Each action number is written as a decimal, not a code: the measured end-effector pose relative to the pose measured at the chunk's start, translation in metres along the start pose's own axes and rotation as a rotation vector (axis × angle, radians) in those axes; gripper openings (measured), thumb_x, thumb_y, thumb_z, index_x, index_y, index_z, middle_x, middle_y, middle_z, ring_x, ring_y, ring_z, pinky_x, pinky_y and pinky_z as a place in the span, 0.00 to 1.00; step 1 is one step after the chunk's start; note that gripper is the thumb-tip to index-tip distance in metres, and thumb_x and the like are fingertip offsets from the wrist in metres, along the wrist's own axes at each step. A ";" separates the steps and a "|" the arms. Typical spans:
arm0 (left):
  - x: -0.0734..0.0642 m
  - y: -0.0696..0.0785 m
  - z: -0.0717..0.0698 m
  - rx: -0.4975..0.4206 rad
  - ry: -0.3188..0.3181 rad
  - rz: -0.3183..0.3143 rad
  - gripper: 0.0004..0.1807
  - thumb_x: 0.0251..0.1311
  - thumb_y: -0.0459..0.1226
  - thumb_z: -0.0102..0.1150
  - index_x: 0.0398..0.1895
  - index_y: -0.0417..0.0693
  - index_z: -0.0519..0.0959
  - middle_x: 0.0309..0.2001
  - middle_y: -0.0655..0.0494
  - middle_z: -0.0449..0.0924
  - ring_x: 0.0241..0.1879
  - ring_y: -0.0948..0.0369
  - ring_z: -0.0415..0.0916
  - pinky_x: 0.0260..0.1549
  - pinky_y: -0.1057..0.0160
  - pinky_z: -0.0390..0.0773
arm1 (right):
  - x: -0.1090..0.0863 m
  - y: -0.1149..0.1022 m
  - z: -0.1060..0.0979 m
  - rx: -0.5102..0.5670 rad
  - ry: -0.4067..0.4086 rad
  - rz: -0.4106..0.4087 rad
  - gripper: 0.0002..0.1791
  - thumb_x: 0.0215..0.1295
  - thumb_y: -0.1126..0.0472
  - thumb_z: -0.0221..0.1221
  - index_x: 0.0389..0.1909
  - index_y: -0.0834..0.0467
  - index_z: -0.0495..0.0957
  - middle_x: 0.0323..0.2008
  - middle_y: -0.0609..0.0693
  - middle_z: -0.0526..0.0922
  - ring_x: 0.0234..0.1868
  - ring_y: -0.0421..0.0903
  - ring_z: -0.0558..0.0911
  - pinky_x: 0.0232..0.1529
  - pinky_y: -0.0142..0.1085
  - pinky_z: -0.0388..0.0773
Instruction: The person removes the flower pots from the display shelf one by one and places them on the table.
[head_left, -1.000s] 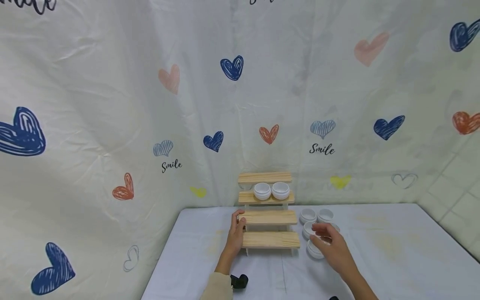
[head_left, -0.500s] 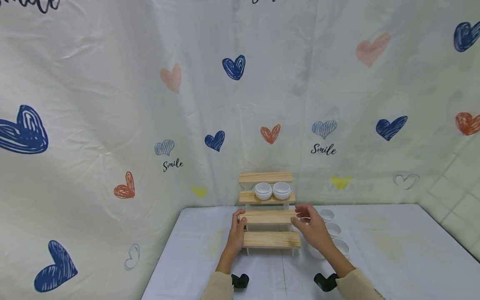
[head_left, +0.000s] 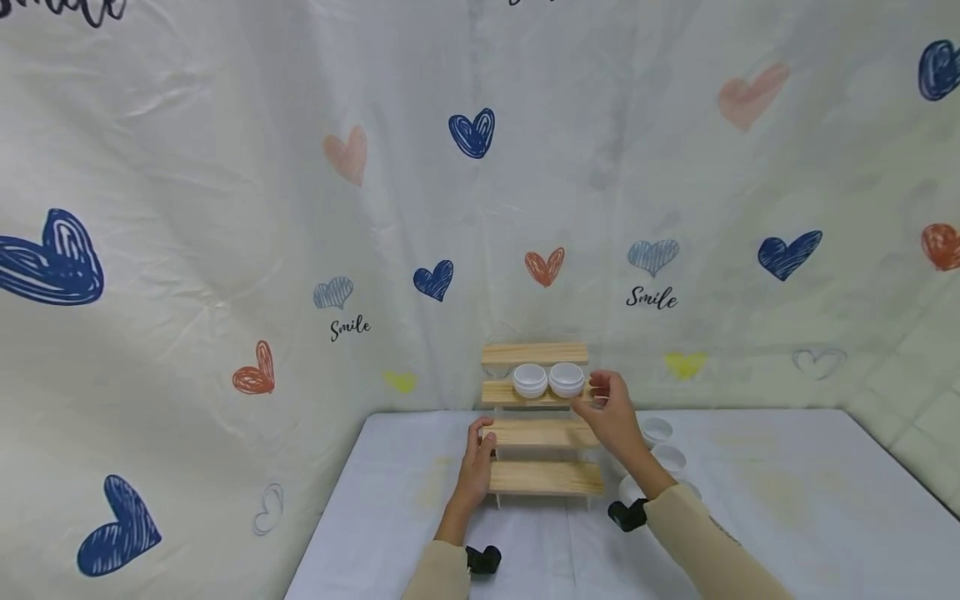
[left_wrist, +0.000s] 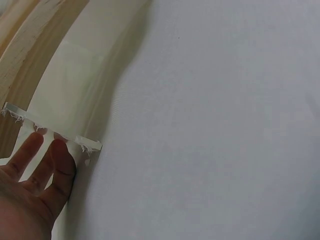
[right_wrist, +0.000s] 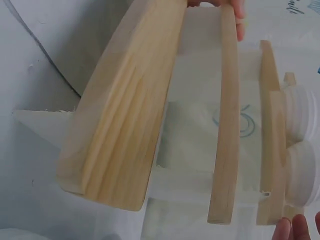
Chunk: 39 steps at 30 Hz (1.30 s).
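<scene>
A four-tier wooden display stand (head_left: 546, 477) with clear side panels (left_wrist: 60, 132) stands on the table. My left hand (head_left: 474, 467) grips its left end at the second tier from the bottom, thumb in front; in the left wrist view its fingers lie at the panel. Two small white round bowls (head_left: 529, 381) sit side by side on the third tier. My right hand (head_left: 611, 417) is at that tier's right end, just beside the right bowl (head_left: 566, 380), fingers loosely bent. In the right wrist view its fingertips (right_wrist: 299, 227) are near the tier's end, with nothing visibly held.
Several more white bowls (head_left: 657, 430) stand on the white-covered table (head_left: 780, 500) right of the stand, partly behind my right forearm. A cloth printed with hearts (head_left: 472, 217) hangs behind the table. A black wrist device (head_left: 627, 515) is on each arm.
My right hand has moved from above the loose bowls, up and left to the third tier's right end. My left hand has stayed on the stand. The two bowls keep their places on the tier.
</scene>
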<state>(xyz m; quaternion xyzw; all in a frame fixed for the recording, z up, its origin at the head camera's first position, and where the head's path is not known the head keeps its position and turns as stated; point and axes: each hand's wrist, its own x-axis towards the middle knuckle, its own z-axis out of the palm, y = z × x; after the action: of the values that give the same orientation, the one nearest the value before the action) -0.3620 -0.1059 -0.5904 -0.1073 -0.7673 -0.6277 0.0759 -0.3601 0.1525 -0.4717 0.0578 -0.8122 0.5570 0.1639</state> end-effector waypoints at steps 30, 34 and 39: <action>-0.006 0.023 -0.003 -0.030 -0.011 -0.010 0.21 0.83 0.47 0.36 0.71 0.51 0.62 0.77 0.44 0.59 0.80 0.39 0.47 0.74 0.33 0.50 | 0.032 0.006 0.016 -0.014 -0.057 0.029 0.36 0.64 0.53 0.69 0.67 0.62 0.67 0.57 0.59 0.76 0.53 0.50 0.73 0.46 0.27 0.70; -0.001 0.005 0.001 -0.022 0.012 -0.015 0.23 0.82 0.51 0.35 0.73 0.56 0.61 0.78 0.47 0.58 0.80 0.39 0.47 0.73 0.31 0.52 | 0.030 0.008 0.016 -0.029 -0.052 0.025 0.35 0.65 0.53 0.69 0.67 0.61 0.67 0.56 0.58 0.76 0.52 0.50 0.73 0.47 0.28 0.70; 0.001 -0.001 0.002 -0.008 0.023 -0.015 0.22 0.81 0.54 0.35 0.72 0.61 0.61 0.76 0.51 0.61 0.77 0.41 0.56 0.69 0.36 0.62 | 0.030 0.008 0.017 -0.031 -0.040 0.014 0.36 0.65 0.53 0.69 0.67 0.63 0.67 0.57 0.60 0.76 0.53 0.52 0.74 0.47 0.27 0.70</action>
<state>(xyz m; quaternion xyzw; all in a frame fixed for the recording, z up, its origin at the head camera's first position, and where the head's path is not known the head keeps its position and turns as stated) -0.3627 -0.1039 -0.5912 -0.0945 -0.7647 -0.6325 0.0795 -0.3937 0.1429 -0.4744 0.0608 -0.8241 0.5443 0.1445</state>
